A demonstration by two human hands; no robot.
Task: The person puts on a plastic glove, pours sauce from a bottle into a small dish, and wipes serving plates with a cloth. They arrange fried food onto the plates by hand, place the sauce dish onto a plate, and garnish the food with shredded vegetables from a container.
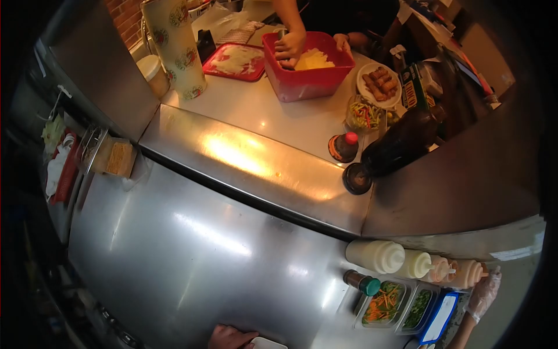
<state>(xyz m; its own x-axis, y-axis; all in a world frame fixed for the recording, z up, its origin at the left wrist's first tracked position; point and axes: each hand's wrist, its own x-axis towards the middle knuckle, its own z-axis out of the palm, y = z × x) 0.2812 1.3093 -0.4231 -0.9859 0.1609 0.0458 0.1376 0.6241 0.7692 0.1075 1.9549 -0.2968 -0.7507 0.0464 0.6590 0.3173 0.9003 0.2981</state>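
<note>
At the bottom edge, my left hand [231, 337] is partly cut off by the frame. Its fingers are bent against a white-edged object [269, 344], of which only a corner shows. Far to the right, my right hand [485, 295] wears a clear plastic glove and closes around the top of the end squeeze bottle [467, 273], which has pale orange contents. Beside that bottle stand another orange one [440, 269] and two pale ones. Below them sit a container of shredded carrot and greens [383, 303] and a container of chopped green herbs [417, 309].
A green-capped shaker [361, 282] stands on the steel counter [209, 250]. Across the raised ledge [238, 148], another person's hands [290, 47] work at a red tub [308, 84] of yellow food. A plate of fried rolls [379, 84], a dark bottle and a patterned cylinder stand nearby.
</note>
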